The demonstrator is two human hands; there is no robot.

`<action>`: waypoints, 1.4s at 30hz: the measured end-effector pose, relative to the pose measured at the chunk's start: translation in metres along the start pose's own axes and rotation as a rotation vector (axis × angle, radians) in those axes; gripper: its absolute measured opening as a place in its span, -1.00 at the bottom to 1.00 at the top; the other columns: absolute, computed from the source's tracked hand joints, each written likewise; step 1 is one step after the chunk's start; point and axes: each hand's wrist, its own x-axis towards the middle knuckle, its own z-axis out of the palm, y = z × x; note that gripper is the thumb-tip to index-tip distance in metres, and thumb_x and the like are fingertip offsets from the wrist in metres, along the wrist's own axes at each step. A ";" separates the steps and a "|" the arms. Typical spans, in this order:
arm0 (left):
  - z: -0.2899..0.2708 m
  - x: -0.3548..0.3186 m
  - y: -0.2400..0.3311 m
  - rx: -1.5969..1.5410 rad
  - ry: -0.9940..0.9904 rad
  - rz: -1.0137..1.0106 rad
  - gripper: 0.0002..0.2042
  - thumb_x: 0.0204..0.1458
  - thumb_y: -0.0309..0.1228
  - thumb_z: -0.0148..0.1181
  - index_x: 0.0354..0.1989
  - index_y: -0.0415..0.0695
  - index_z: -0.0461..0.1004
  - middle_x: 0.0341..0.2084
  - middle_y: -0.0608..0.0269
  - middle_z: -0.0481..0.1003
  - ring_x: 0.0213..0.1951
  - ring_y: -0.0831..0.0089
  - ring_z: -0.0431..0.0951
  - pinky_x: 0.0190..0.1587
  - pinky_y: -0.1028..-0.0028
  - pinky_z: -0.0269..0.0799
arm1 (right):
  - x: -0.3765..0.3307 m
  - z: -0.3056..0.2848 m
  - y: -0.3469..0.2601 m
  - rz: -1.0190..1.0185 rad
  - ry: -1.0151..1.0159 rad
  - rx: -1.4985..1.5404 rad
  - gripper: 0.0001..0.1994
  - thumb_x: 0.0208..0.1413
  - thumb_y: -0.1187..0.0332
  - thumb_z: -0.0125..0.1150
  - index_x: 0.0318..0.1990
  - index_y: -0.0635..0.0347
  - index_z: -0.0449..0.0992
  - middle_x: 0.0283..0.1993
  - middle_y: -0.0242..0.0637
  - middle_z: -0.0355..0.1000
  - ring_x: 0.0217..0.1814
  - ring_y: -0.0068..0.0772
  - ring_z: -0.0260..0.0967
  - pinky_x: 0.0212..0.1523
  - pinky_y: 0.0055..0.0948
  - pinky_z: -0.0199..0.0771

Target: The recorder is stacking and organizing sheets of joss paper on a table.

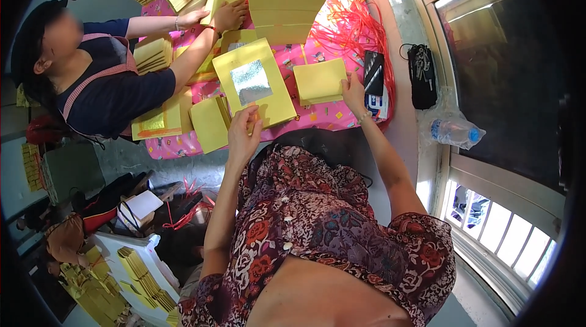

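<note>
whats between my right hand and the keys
Head view: between your right hand and the keys lie a dark flat object, red strings and the pale ledge.

the left hand (244, 130) has its fingers at the near edge of a yellow stack (256, 80) bearing a silver square (250, 85), while the right hand (354, 94) pinches the right edge of a smaller yellow pad (320, 81) on the pink surface (332, 121). further off, a co-worker's hand (230, 16) lies on another yellow pile (215, 1), left of a tall yellow block (285, 13).
</note>
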 end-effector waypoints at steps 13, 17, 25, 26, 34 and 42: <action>-0.017 0.004 -0.014 0.383 -0.120 0.196 -0.50 -0.26 -0.47 0.44 -0.05 -0.09 0.44 -0.23 0.10 0.39 -0.10 0.08 0.39 -0.04 0.21 0.36 | -0.031 -0.024 -0.125 -0.532 -0.175 -0.061 -0.62 0.01 0.34 0.31 -0.01 0.17 0.41 -0.10 -0.19 0.38 -0.02 -0.09 0.34 -0.05 -0.18 0.40; -0.015 0.009 -0.014 0.435 -0.166 0.239 -0.53 -0.24 -0.47 0.41 -0.06 -0.06 0.45 -0.21 0.15 0.42 -0.11 0.10 0.42 -0.06 0.23 0.40 | -0.061 -0.001 -0.168 -0.810 -0.431 -0.199 -0.61 -0.10 0.22 0.40 -0.11 0.13 0.46 -0.13 -0.29 0.38 -0.02 -0.19 0.33 -0.04 -0.28 0.40; -0.015 0.015 -0.018 0.350 -0.185 0.232 -0.71 -0.16 -0.39 0.39 -0.21 -0.08 0.55 -0.31 0.21 0.50 -0.17 0.18 0.49 -0.16 0.26 0.46 | -0.054 0.020 -0.149 -0.890 -0.491 -0.276 -0.79 -0.06 0.21 0.35 -0.30 0.06 0.57 -0.25 -0.37 0.42 -0.15 -0.26 0.37 -0.14 -0.28 0.45; -0.014 0.015 -0.019 0.314 -0.194 0.209 -0.75 -0.15 -0.37 0.39 -0.25 -0.10 0.58 -0.33 0.21 0.52 -0.18 0.19 0.51 -0.16 0.27 0.46 | -0.055 0.021 -0.147 -0.889 -0.493 -0.276 -0.79 -0.06 0.21 0.35 -0.30 0.06 0.57 -0.25 -0.37 0.42 -0.15 -0.26 0.37 -0.14 -0.28 0.45; 0.003 0.029 -0.029 0.115 -0.169 0.124 -0.85 -0.08 -0.35 0.36 -0.37 -0.13 0.65 -0.39 0.20 0.57 -0.25 0.22 0.54 -0.18 0.30 0.46 | -0.038 0.017 -0.136 -0.730 -0.524 -0.141 -0.83 0.02 0.21 0.32 -0.37 0.10 0.61 -0.28 -0.33 0.43 -0.20 -0.23 0.39 -0.17 -0.28 0.45; 0.012 0.031 -0.031 0.018 -0.118 0.081 -0.86 -0.09 -0.36 0.35 -0.43 -0.17 0.65 -0.42 0.17 0.56 -0.30 0.23 0.56 -0.20 0.31 0.47 | -0.039 0.011 -0.140 -0.639 -0.532 -0.100 -0.87 0.05 0.29 0.31 -0.33 0.14 0.63 -0.28 -0.26 0.45 -0.19 -0.20 0.43 -0.17 -0.29 0.45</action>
